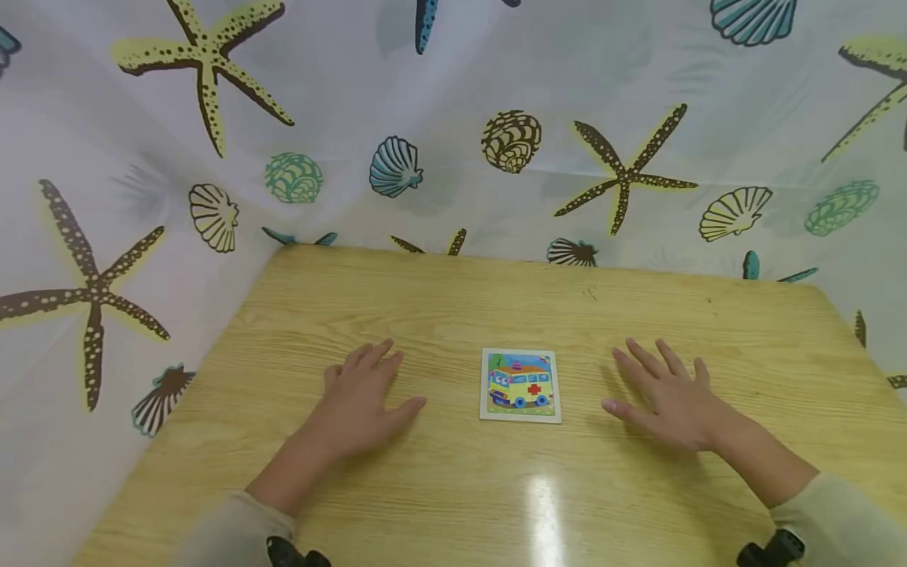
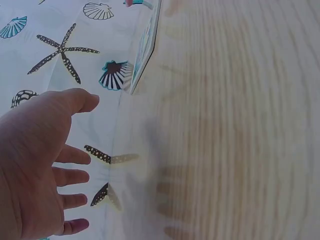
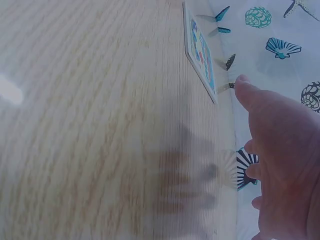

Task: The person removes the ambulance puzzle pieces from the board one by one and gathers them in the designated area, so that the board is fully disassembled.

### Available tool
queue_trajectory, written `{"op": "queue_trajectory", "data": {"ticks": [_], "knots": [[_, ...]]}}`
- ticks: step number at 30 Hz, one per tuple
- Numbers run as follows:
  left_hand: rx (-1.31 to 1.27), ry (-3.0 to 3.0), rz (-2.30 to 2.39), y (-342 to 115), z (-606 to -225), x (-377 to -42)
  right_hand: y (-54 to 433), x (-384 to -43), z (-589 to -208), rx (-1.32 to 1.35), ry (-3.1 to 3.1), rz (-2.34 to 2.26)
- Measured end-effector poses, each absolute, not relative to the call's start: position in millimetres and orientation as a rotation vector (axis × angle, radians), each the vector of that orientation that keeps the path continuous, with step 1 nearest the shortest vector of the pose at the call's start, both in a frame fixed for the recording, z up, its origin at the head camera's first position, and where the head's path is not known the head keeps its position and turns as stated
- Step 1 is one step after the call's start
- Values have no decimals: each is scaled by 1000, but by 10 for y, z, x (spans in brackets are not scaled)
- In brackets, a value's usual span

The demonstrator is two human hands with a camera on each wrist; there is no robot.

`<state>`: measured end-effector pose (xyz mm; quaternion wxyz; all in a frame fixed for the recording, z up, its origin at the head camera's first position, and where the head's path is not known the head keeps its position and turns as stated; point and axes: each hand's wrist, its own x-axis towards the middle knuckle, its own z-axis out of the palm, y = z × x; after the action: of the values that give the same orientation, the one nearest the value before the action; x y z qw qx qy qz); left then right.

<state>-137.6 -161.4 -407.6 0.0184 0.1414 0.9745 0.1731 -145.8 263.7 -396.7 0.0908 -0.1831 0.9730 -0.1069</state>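
A square picture puzzle board (image 1: 520,386) with a pale border lies flat on the table, showing a yellow ambulance with a face and a red cross. To its left, my left hand (image 1: 364,402) hovers with spread fingers and holds nothing. On the other side, my right hand (image 1: 669,398) is likewise spread, apart from the board. Both wrist views show the board edge-on, beyond the thumb of the left hand (image 2: 42,160) and that of the right hand (image 3: 282,160). Whether the picture is made of separate pieces is too small to tell.
The light wooden table (image 1: 425,307) reaches back to a white curtain (image 1: 453,79) printed with starfish and shells. That curtain also runs along the left and right sides. Glare marks the tabletop near the front. Dark wrist devices (image 1: 772,547) sit at the pale sleeves.
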Motion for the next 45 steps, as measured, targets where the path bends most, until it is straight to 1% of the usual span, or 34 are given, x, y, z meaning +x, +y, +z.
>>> {"op": "queue_trajectory", "data": {"ticks": [17, 25, 32, 39, 45], "knots": [[467, 2941, 865, -1210, -4175, -1452, 2470, -1487, -3974, -608, 2889, -336], [399, 2823, 1025, -1042, -4239, -1468, 2369, -1505, -3970, -634, 2875, -342], [382, 2785, 1129, -895, -4203, -1456, 2296, -1538, -4010, -663, 2871, -335], [357, 2786, 1141, -816, -4219, -1468, 2254, -1561, -4016, -675, 2867, -329], [378, 2799, 1096, -741, -4238, -1461, 2176, -1608, -4008, -654, 2786, -449]]}}
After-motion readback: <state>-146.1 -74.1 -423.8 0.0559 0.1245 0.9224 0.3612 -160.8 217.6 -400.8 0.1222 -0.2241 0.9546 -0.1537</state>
